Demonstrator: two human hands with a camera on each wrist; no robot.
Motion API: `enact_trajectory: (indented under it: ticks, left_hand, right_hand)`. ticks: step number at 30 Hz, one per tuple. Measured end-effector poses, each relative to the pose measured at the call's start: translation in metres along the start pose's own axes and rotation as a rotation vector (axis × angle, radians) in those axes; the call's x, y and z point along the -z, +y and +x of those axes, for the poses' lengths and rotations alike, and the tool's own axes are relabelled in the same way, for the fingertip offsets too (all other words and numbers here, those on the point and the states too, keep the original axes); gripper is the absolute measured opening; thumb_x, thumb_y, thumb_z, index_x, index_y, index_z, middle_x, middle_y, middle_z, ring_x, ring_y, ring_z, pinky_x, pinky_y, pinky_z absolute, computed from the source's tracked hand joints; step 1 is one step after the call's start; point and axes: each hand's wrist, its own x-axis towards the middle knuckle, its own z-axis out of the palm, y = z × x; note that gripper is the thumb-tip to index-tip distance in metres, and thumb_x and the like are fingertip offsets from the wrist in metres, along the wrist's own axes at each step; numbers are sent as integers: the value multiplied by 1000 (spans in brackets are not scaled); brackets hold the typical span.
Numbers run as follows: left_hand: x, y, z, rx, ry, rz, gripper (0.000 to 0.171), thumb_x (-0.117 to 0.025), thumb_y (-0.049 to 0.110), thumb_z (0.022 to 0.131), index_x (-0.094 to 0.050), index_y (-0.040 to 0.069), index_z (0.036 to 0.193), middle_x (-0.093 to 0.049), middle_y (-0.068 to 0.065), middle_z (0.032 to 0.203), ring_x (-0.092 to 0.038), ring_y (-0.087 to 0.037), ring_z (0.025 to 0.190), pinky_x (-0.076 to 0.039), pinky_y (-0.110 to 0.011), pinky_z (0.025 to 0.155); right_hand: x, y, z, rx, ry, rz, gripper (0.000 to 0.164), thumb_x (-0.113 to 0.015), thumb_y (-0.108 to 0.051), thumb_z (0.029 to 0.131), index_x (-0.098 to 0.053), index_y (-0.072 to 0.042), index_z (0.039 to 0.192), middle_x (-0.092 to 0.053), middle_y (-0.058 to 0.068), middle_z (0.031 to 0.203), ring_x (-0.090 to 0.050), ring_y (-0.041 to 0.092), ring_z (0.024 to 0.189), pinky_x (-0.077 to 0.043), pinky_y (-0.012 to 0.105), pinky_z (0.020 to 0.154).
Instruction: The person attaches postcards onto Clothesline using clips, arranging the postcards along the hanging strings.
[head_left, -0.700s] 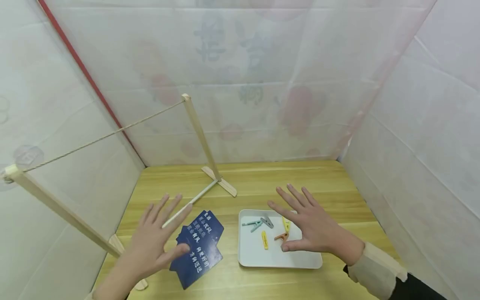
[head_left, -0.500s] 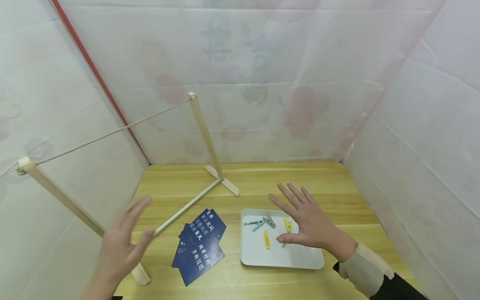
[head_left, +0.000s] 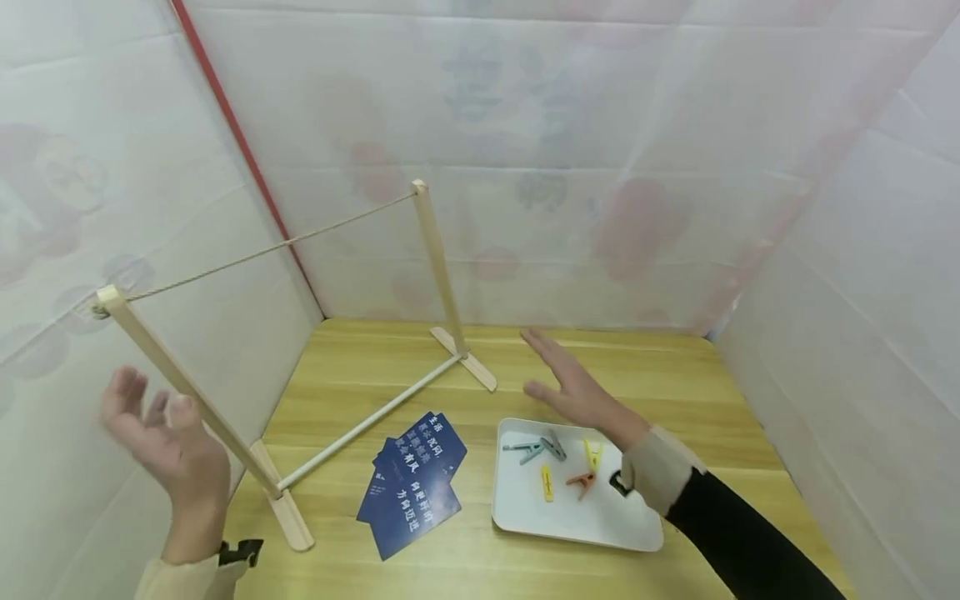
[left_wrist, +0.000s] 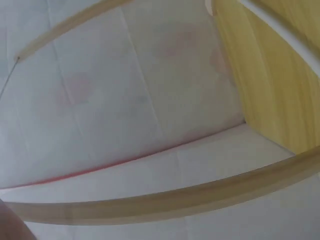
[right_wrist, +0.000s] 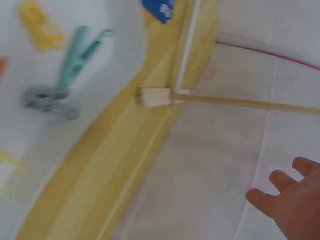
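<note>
My left hand point(head_left: 176, 446) is raised beside the near post point(head_left: 187, 383) of a wooden rack, fingers loosely bent and nothing in them. Only a blurred bit of that hand point(left_wrist: 12, 227) shows in the left wrist view. Over the table behind a white tray point(head_left: 577, 533), my right hand point(head_left: 581, 396) reaches forward with fingers extended, also holding nothing; its fingers point(right_wrist: 262, 200) show in the right wrist view. Inside the tray lie several small clothespins: teal point(head_left: 527, 451), grey point(head_left: 554, 446), orange point(head_left: 582, 482) and yellow point(head_left: 547, 483).
A twisted rope point(head_left: 262, 252) links the tops of the rack's two posts, and a white rod point(head_left: 367, 422) joins their feet. Dark blue cards point(head_left: 420, 492) with white writing lie fanned on the wooden table point(head_left: 465, 575). White printed sheets point(head_left: 600, 125) enclose the table's back and sides.
My left hand has moved left from over the cards to beside the near post, turning and bending its fingers. My right hand has shifted off the tray toward the back. The view has swung left.
</note>
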Motion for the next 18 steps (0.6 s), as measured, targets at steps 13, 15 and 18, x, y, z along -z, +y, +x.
enact_trajectory:
  ticks: [13,15,18]
  left_hand:
    - [2,-38,-20,127,-181,42,47,-36,43,107,-56,7,129,-58,1,78,-49,-8,62,-42,-16,58]
    - [0,-46,-22,97,-193,4,50,-41,52,103,-59,8,120,-48,2,70,-39,-7,56,-33,-15,51]
    - [-6,-54,-24,40,-186,-54,51,-45,56,99,-59,9,112,-42,2,65,-33,-3,52,-24,-16,45]
  right_hand:
    - [17,-41,145,-81,60,418,56,-39,-43,107,-13,-46,156,-28,2,163,-31,24,147,-26,52,121]
    - [18,-45,155,-83,101,484,57,-40,-40,108,-14,-41,158,-30,7,162,-34,25,146,-27,50,121]
    - [13,-49,165,-87,135,551,58,-39,-39,107,-13,-38,159,-30,8,162,-34,24,147,-29,47,120]
